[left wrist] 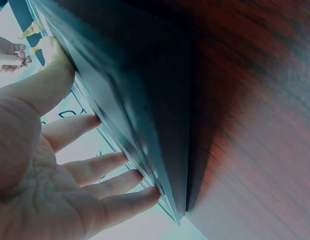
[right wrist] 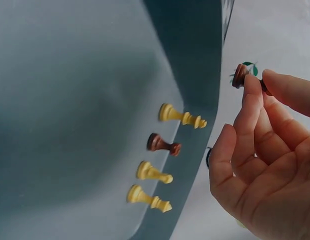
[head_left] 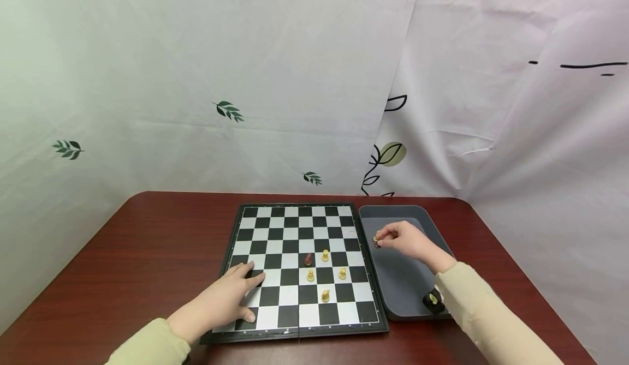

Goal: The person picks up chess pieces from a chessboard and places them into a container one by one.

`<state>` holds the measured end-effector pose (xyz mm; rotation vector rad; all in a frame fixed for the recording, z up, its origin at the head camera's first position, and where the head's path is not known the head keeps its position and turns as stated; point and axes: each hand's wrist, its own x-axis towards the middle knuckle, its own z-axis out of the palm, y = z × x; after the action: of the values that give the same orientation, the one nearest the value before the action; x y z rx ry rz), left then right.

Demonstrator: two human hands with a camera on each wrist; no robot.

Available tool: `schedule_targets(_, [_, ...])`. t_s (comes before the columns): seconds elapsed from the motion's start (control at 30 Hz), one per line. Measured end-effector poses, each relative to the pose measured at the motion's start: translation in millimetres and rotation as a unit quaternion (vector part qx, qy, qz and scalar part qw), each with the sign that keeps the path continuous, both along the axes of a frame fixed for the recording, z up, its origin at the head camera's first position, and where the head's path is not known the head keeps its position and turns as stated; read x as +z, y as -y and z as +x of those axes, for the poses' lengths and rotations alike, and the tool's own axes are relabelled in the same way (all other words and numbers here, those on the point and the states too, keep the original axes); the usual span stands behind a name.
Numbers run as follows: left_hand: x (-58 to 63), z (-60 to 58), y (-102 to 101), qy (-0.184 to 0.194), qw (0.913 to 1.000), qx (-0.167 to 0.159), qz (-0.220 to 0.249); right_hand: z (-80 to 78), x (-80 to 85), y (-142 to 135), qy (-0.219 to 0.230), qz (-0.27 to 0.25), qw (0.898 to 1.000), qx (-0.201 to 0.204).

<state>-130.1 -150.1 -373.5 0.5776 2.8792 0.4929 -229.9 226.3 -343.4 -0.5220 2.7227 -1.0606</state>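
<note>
Between thumb and fingertips, my right hand [head_left: 404, 239] pinches a dark brown chess piece [right wrist: 239, 76], base outward, its top hidden by the fingers. The hand is over the grey tray [head_left: 400, 286]. Inside that tray, the right wrist view shows a row of upright pieces: three cream ones, among them a tall cream piece [right wrist: 171, 113], and one brown chess piece [right wrist: 162, 144]. My left hand [head_left: 223, 302] lies with fingers spread on the near left corner of the chessboard [head_left: 295, 332]. Its fingertips touch the board's surface.
On the board's right half stand several cream pieces, including a cream chess piece [head_left: 342, 273], and a reddish-brown piece [head_left: 308, 259]. A small black object [head_left: 433, 301] with a yellow mark shows beside the right sleeve. A white printed curtain [head_left: 275, 81] hangs behind the red-brown table [head_left: 147, 245].
</note>
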Motion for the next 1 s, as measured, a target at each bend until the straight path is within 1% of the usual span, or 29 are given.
schedule_targets(0.1, [-0.3, 0.1, 0.4, 0.000, 1.0000, 0.000, -0.001, -1.2, -2.7, -2.7, 0.000, 0.007, 1.000, -0.006])
schedule_targets(0.33, [-1.1, 0.0, 0.6, -0.004, 1.0000, -0.001, -0.001, -2.7, -7.1, -7.0, 0.017, 0.012, 0.999, -0.028])
schedule_targets(0.5, [-2.3, -0.4, 1.4, -0.007, 1.0000, -0.005, 0.000, -4.5, -10.2, -8.5, 0.017, 0.019, 0.999, -0.037])
schedule_targets(0.67, [-4.7, -1.2, 2.3, -0.011, 0.9999, -0.007, -0.004, -6.5, -11.9, -9.4, 0.013, 0.022, 0.999, -0.039])
schedule_targets(0.83, [-2.8, -0.4, 1.3, -0.005, 1.0000, 0.000, 0.001, -7.8, -12.1, -9.3, 0.012, 0.030, 0.999, -0.038])
schedule_targets(1.0, [-1.7, 0.3, 0.8, -0.008, 1.0000, 0.000, -0.001, -8.6, -11.6, -9.0, 0.010, 0.035, 0.999, -0.032])
